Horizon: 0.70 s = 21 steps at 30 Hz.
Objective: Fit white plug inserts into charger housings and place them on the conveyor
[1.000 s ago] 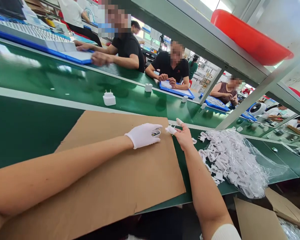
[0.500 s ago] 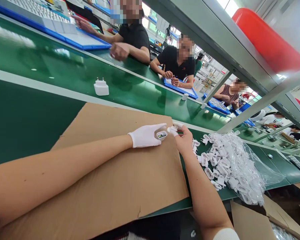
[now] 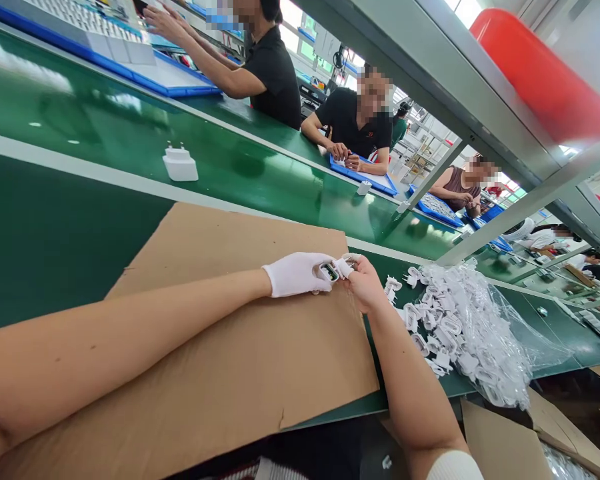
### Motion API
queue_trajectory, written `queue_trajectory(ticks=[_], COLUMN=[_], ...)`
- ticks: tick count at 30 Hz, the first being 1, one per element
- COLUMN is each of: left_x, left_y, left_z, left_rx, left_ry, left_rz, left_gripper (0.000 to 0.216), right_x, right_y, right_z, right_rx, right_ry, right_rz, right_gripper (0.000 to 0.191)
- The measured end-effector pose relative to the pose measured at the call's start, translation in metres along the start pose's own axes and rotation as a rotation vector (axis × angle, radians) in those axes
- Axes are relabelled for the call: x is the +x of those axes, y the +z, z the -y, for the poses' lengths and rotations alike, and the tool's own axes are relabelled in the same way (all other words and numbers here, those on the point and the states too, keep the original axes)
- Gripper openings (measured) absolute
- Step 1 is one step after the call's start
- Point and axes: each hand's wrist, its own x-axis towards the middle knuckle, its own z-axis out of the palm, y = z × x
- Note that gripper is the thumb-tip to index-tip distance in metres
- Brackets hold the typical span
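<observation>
My left hand (image 3: 300, 273), in a white glove, is closed around a white charger housing (image 3: 329, 271). The housing's open end faces right and shows a green circuit board inside. My right hand (image 3: 364, 283), with white covers on its fingertips, pinches a small white plug cap (image 3: 350, 259) at that open end. Fingers hide most of the cap, so I cannot tell whether it is seated. Both hands are above a brown cardboard sheet (image 3: 240, 360). To the right lies a heap of white plug caps (image 3: 445, 327), partly in a clear plastic bag (image 3: 500, 333).
Beyond the cardboard runs a green conveyor belt (image 3: 260, 180) carrying a white charger (image 3: 181, 164) and smaller white pieces. Co-workers sit across it beside blue trays (image 3: 195, 90). A metal shelf frame (image 3: 430, 87) with a red bin (image 3: 540, 73) slants overhead at right.
My right hand has moved left, bringing the plug cap against the housing; they were apart before. The charger on the belt has shifted left. The nearest co-worker has turned away with arms raised.
</observation>
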Motion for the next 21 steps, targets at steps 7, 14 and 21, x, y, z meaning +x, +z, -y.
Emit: queue_trajectory(ticks=[7, 14, 21], left_x=[0.001, 0.001, 0.006], left_y=[0.005, 0.007, 0.009], left_z=[-0.004, -0.003, 0.008], left_rx=[-0.044, 0.044, 0.107], left_ry=[-0.171, -0.122, -0.027], left_rz=[-0.19, -0.245, -0.259], left_gripper=[0.036, 0.028, 0.031], right_x=[-0.008, -0.02, -0.026], right_y=[-0.004, 0.0, 0.014], right_z=[0.009, 0.015, 0.029], right_rx=[-0.455, -0.786, -1.242], right_ry=[-0.446, -0.554, -0.517], right_rz=[-0.118, 0.018, 0.003], right_gripper=[0.025, 0.023, 0.038])
